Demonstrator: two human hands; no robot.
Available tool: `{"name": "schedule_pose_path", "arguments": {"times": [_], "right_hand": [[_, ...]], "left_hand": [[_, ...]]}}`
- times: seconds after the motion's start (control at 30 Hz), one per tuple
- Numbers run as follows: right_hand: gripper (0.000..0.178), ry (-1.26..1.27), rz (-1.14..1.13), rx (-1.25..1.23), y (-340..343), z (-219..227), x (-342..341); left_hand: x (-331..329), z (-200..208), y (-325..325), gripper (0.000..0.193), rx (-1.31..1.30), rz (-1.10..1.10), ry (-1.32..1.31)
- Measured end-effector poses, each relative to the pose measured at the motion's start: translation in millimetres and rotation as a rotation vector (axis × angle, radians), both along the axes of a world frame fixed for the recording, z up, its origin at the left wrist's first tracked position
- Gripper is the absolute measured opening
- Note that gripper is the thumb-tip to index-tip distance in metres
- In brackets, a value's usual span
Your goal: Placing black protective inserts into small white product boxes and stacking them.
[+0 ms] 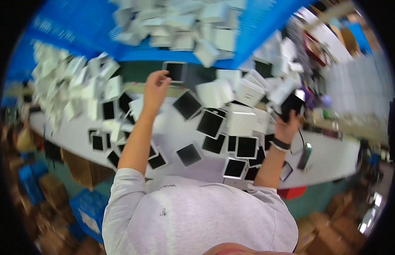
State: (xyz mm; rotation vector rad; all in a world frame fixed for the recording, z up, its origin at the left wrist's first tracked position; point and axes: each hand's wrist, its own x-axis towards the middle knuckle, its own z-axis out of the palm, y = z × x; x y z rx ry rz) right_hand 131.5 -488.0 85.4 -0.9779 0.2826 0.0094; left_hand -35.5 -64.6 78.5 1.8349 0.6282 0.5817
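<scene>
My left hand (156,87) reaches to the far middle of the table, its fingers curled at the left edge of a flat, white-rimmed dark square box (176,72). The finger grip is slightly blurred. On the right, my right hand (287,126) is closed on the lower end of a black-faced box (292,105), held tilted up beside a heap of white boxes (249,92). Between my arms lie several white-rimmed black squares, among them one black square box (187,105) and another (189,154) nearer me. What their black faces are made of cannot be made out.
White boxes are piled at the far left (57,85) and inside a blue container (138,54) at the back. A dark, upright device (306,156) with a cable stands on the white table (333,155) at right. Cartons (53,189) and a blue bag (88,212) are on the floor.
</scene>
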Motion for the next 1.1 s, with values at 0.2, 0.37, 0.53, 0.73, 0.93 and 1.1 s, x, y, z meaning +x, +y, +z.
{"name": "schedule_pose_path", "arguments": {"times": [0.2, 0.37, 0.53, 0.73, 0.93, 1.1], "right_hand": [[0.037, -0.065, 0.169, -0.309, 37, 21, -73], [0.045, 0.002, -0.117, -0.293, 59, 27, -139], [0.057, 0.135, -0.079, -0.294, 67, 35, -184], [0.051, 0.135, 0.043, -0.341, 75, 44, -211], [0.047, 0.128, 0.113, -0.373, 70, 57, -225], [0.043, 0.058, 0.037, 0.174, 79, 79, -224]], "left_hand": [[136, -15, 47, 0.047, 0.765, -0.205, 0.113], [178, -73, 75, 0.064, 0.944, -0.455, 0.423], [180, -71, 43, 0.072, 0.871, -0.270, 0.393], [189, -66, 14, 0.048, 0.607, -0.396, 0.181], [181, -84, 14, 0.029, 0.453, -0.388, 0.074], [114, -8, -38, 0.029, 0.199, -0.382, 0.121]]}}
